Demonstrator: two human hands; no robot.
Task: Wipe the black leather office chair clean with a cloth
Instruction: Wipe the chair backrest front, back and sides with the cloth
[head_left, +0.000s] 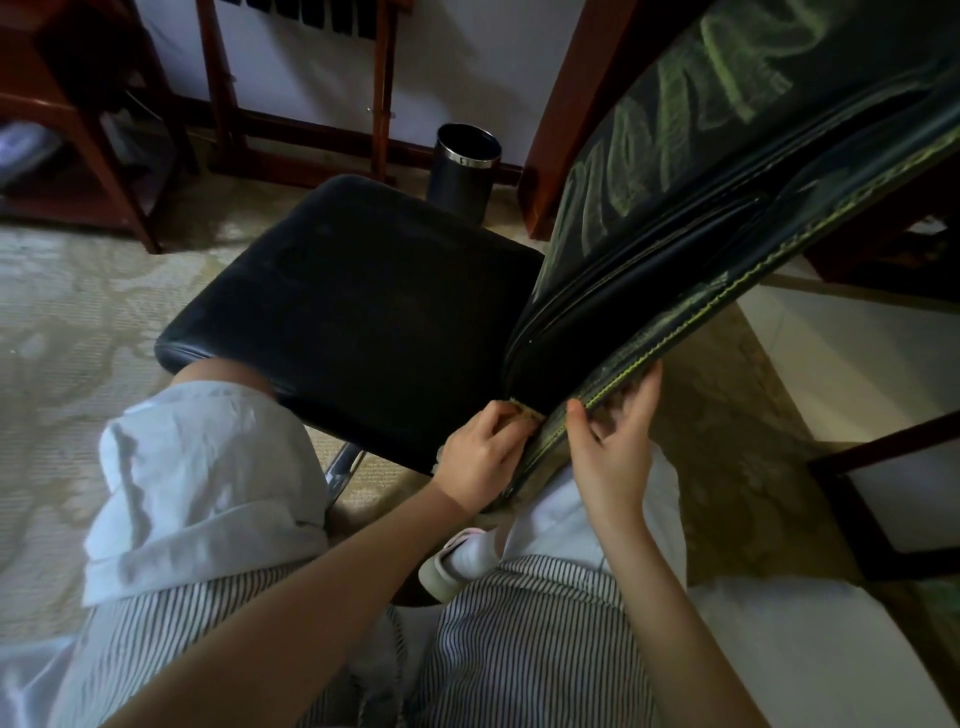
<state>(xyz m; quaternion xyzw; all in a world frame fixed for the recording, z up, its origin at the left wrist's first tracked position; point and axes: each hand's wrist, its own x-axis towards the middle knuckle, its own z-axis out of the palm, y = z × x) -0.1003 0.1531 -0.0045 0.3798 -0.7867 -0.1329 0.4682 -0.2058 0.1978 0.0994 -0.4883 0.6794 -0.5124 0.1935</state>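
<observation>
The black leather office chair fills the middle of the head view, its seat (358, 312) to the left and its backrest (691, 218) rising to the upper right, streaked with greenish-white marks. My left hand (480, 457) is closed on a small tan cloth (525, 411), most of it hidden in the fist, pressed into the crease where the seat meets the lower backrest. My right hand (615, 441) grips the backrest's lower edge, thumb on the front and fingers behind it. My knees in pale shorts sit just below the seat.
A dark cylindrical bin (464, 169) with a chrome rim stands behind the seat. Red-brown wooden furniture legs (223, 88) line the far wall and left side. A dark wooden frame (862, 499) sits at the right on pale tiles. Patterned carpet (78, 322) covers the floor.
</observation>
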